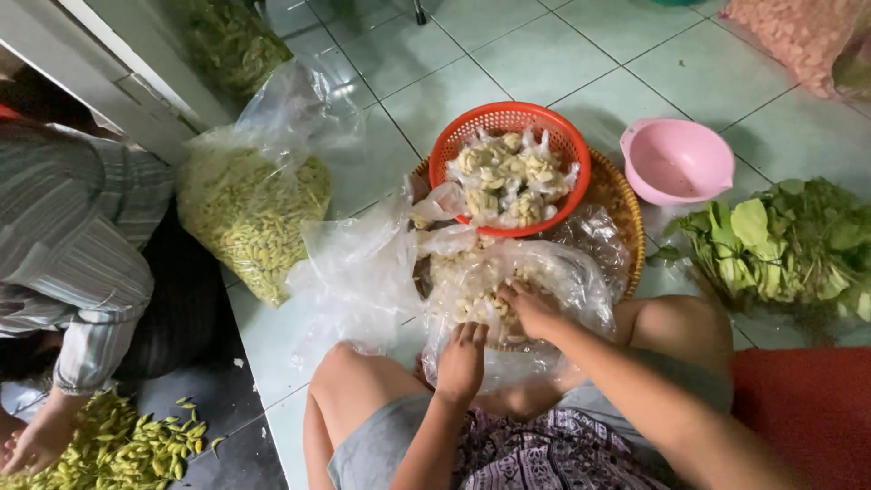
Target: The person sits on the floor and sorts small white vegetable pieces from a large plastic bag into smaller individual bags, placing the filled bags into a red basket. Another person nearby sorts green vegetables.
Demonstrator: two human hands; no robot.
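Both hands reach into the clear plastic bag [544, 272] of pale pieces on the woven tray [626, 204], left hand [461, 361] flat with fingers together, right hand [529, 308] curled, its grip hidden by crumpled plastic.

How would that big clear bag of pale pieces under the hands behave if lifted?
The clear plastic bag looks thin and crinkled, so it would probably sag and flop. It likely feels slippery. The loose pale pieces inside would probably shift; both the left hand and right hand rest on it.
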